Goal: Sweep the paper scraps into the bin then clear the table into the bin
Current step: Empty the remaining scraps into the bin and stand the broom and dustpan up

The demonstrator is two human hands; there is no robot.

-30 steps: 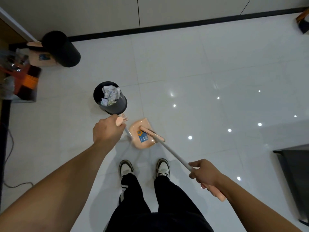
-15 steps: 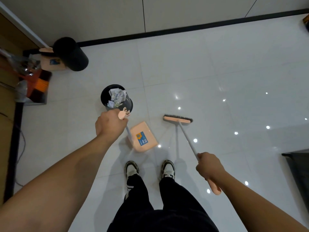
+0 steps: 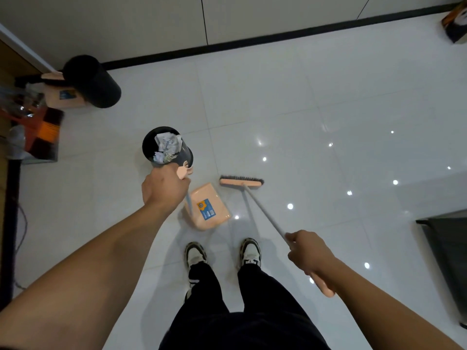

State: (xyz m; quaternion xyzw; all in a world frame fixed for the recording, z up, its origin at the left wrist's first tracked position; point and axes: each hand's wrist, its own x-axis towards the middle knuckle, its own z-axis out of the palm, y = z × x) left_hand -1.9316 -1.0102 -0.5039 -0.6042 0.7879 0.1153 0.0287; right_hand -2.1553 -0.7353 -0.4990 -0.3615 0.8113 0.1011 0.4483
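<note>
A black bin (image 3: pixel 149 150) stands on the white tile floor with crumpled paper scraps (image 3: pixel 167 147) inside it. My left hand (image 3: pixel 163 189) grips the top of the long handle of a peach dustpan (image 3: pixel 208 207), which rests on the floor just right of the bin and in front of my shoes. My right hand (image 3: pixel 309 252) grips the pale handle of a peach broom (image 3: pixel 241 181). The broom's head sits on the floor right of the dustpan, a short gap away from it.
A second black bin (image 3: pixel 92 80) stands near the wall at upper left, next to another peach dustpan (image 3: pixel 64 97) and cluttered items (image 3: pixel 32 122). A dark table edge (image 3: pixel 447 246) shows at right. A box (image 3: pixel 456 26) sits in the top right corner.
The broom head came out of the dustpan and swung right onto the floor beside it. The dustpan settled flatter next to the bin. My view shifted slightly.
</note>
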